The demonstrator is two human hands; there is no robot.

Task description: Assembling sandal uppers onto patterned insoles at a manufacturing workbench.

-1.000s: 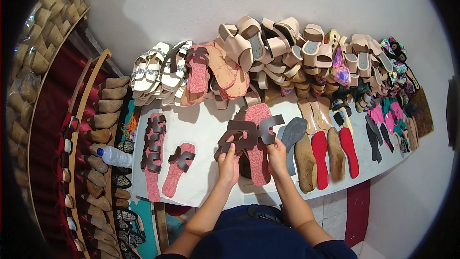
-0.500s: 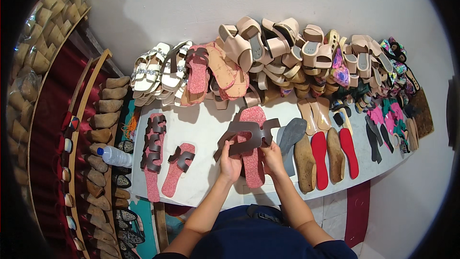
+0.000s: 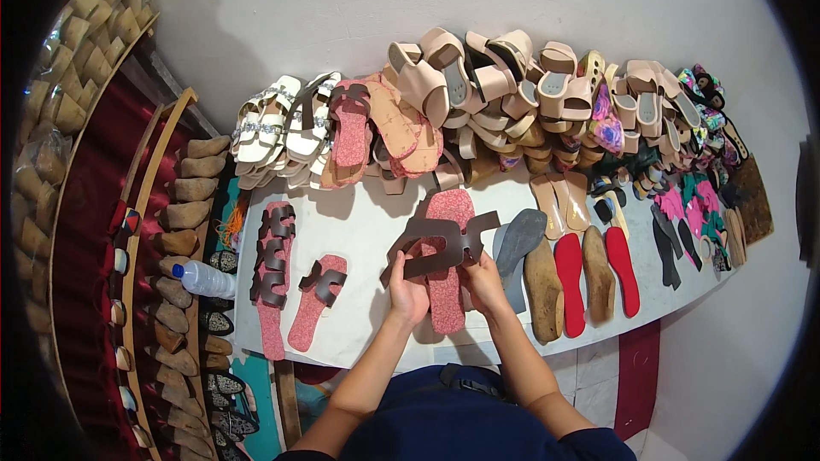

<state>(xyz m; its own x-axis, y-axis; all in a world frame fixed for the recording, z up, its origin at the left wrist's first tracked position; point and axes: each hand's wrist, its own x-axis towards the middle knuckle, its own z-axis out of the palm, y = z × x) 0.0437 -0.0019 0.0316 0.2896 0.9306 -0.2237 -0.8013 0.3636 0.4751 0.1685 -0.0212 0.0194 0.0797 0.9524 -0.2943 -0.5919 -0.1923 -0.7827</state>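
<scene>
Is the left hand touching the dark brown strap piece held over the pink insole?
Touching: the head view shows the left hand gripping the lower left end of the dark brown strap piece.

Single view, head-worn fisheye: looks steeply down from above the person's torso onto a white worktable (image 3: pixel 359 239), facing its far edge and the pale wall (image 3: pixel 342 8) behind it. Range is close, the near edge lying just beyond the chest and both forearms entering from the lower edge; the table's left end and right end both fall within the frame, bent toward the dark rim. No second view, so no shared area.
</scene>
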